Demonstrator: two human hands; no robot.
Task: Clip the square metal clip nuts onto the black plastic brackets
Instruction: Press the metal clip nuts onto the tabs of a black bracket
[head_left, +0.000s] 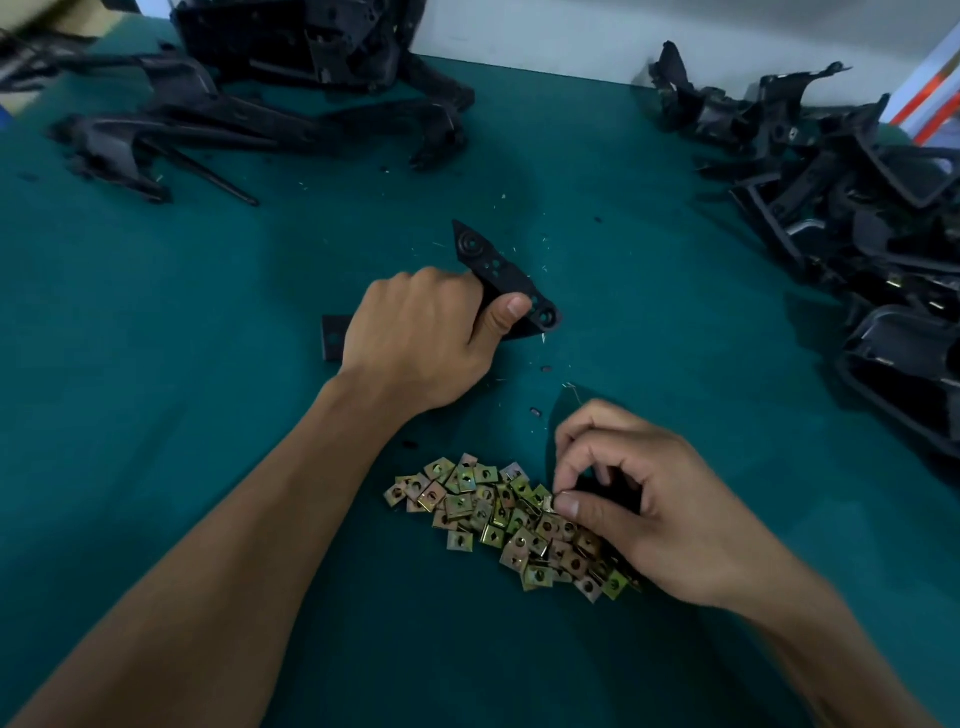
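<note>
My left hand (421, 332) grips a black plastic bracket (493, 265) in the middle of the table; its pointed end sticks up beyond my knuckles, and a flat tab shows to the left of my wrist. A heap of several square brass-coloured clip nuts (483, 506) lies nearer to me. My right hand (639, 493) rests at the right edge of the heap, thumb and fingertips pinching a clip nut (548, 503) at the top of the pile.
The green table mat (156, 415) carries a pile of black brackets (249, 98) at the back left and another pile of black brackets (872, 218) along the right edge. Small plastic shavings and black bits are scattered between my hands.
</note>
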